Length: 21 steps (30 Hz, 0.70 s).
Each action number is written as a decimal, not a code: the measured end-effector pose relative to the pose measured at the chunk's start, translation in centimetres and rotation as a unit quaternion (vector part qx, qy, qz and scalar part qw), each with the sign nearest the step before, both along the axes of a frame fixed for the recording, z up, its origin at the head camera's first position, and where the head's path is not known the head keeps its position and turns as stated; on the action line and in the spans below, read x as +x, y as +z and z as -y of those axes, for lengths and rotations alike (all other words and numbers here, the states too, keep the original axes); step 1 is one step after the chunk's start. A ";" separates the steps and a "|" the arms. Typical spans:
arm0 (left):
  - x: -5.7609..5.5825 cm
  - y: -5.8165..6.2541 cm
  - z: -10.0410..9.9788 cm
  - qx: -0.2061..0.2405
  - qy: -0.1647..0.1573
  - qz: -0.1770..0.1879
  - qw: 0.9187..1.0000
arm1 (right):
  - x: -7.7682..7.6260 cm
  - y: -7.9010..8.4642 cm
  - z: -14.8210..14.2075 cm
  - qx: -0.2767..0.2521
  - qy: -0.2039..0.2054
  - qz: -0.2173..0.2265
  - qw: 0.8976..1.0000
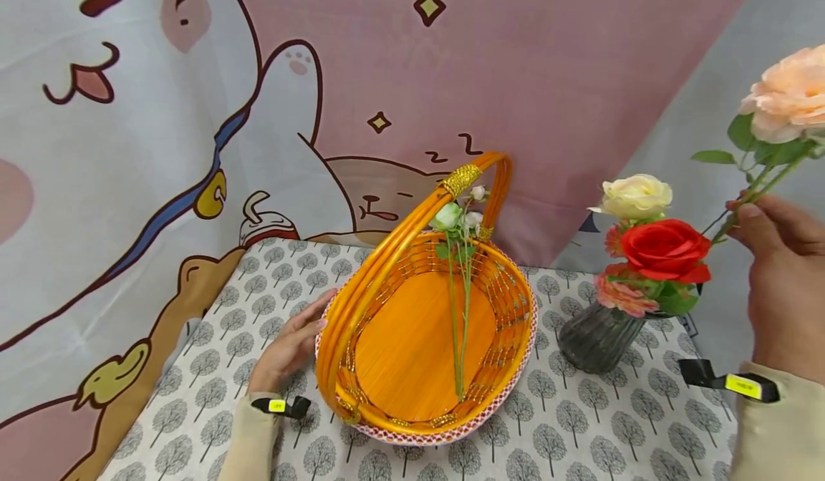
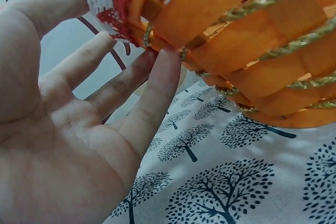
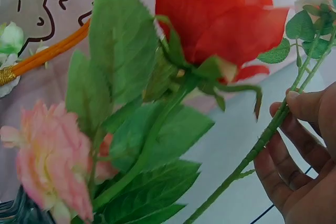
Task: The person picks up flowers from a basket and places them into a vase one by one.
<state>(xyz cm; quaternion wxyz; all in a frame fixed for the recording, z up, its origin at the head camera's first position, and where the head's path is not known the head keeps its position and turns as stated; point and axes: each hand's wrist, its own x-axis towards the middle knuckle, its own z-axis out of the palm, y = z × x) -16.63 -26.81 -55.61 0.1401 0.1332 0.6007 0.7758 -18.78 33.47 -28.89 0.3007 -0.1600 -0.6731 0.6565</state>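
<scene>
My right hand [image 1: 783,273] pinches the green stem [image 3: 273,121] of a peach artificial flower [image 1: 789,98], raised at the right of the head view. Below and left of that hand stands a dark ribbed vase [image 1: 596,338] with a red rose [image 1: 667,250], a cream rose [image 1: 634,196] and pink flowers [image 3: 50,156]. With fairly straight fingers, my left hand [image 1: 293,345] touches the left rim of an orange woven basket [image 1: 412,345]. Its palm faces the left wrist camera, fingertips against the basket's side. Inside the basket leans a long-stemmed spray of white-green blooms [image 1: 447,216].
A tree-print cloth [image 1: 206,395] covers the table. The basket's tall arched handle [image 1: 393,245] rises above its bowl. Behind the table hangs a pink and white cartoon backdrop [image 1: 541,73].
</scene>
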 end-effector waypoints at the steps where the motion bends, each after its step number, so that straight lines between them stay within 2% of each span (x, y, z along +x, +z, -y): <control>1: -0.1 0.1 0.0 -0.002 0.001 -0.001 1.000 | -0.1 -0.2 -0.2 -0.016 0.000 0.011 1.000; 5: -0.4 0.1 -0.1 -0.005 -0.002 -0.005 1.000 | -0.5 -1.0 -0.9 -0.039 -0.003 0.012 0.999; 14: 0.0 -0.3 0.0 0.005 -0.019 -0.015 1.000 | -0.9 -3.3 -1.4 -0.056 0.013 -0.050 0.997; 21: 0.3 -0.6 0.2 -0.004 -0.012 -0.013 1.000 | -0.6 -2.5 -1.3 -0.050 0.009 -0.052 0.997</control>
